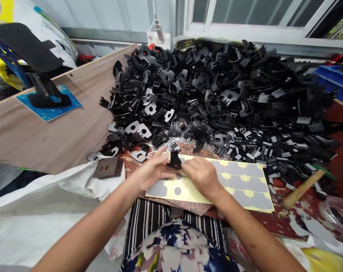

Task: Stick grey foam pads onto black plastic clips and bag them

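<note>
Over a yellow backing sheet (188, 189) of grey die-cut stickers, my left hand (153, 170) holds a black plastic bracket (175, 158) between its fingers, somewhat blurred. My right hand (202, 175) is closed, its knuckles up and its fingertips at the bracket's right side. Whether those fingertips grip the bracket or a sticker is hidden. Grey stickers (239, 183) still fill the sheet's right part, while bare yellow backing shows between the hands. A small grey disc (177, 191) lies on the sheet just below the bracket.
A large heap of black plastic brackets (216, 87) rises behind the sheet, with small black-and-grey pieces (250, 141) at its right. A brown block (109, 167) sits on white cloth at left. A wooden-handled tool (303, 187) lies right, near a clear tub (337, 211). An assembled black stand (45, 83) is on the board.
</note>
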Demonstrator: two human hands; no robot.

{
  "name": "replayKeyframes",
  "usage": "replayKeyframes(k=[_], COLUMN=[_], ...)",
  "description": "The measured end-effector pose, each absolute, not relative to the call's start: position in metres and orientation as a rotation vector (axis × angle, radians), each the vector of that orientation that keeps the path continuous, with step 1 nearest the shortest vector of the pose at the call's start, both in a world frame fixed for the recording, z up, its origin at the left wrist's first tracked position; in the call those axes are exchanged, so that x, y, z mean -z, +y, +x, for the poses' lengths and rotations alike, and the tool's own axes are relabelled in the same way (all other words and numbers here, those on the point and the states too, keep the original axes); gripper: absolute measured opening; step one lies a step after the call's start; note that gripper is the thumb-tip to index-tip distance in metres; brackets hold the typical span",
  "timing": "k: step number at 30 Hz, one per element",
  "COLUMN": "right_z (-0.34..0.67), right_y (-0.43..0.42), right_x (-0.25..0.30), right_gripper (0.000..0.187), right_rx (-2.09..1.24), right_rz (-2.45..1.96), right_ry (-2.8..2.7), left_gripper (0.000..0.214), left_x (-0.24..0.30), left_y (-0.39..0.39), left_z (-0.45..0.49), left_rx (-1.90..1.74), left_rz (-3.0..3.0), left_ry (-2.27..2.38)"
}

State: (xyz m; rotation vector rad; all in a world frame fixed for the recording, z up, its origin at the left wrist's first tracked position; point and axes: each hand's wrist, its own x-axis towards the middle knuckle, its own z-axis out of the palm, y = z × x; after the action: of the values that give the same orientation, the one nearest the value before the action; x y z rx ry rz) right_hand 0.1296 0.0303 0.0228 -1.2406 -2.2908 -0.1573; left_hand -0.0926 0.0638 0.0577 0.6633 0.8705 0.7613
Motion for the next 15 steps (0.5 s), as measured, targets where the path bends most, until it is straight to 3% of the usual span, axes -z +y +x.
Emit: replayKeyframes(k=[3, 7, 12, 15], right_z=[0.134, 0.138, 0.134, 0.145], right_y=[0.012, 0.015, 0.023, 0.021], right_x=[-0.003, 0.018, 0.029, 0.020], right_gripper=[0.023, 0.029, 0.027, 0.023], right_rx=[-0.063, -0.440, -0.652, -1.003], right_rz=[-1.132, -1.373, -1.453, -1.385], right_ry=[-2.179, -1.739, -1.631, -1.607], left_gripper=[0.069, 0.055, 0.052, 0.051], left_x=[-0.030, -0.021, -0.007, 0.003], left_y=[0.052, 0.068, 0.084, 0.086], left_z=[-0.074, -0.070, -0.075, -0.077], left_rx=[-0.817, -0.971, -0.954, -0.961], left_rz=[0.614, 0.576, 0.515, 0.470], left_ry=[0.887, 0.992, 1.000, 1.008])
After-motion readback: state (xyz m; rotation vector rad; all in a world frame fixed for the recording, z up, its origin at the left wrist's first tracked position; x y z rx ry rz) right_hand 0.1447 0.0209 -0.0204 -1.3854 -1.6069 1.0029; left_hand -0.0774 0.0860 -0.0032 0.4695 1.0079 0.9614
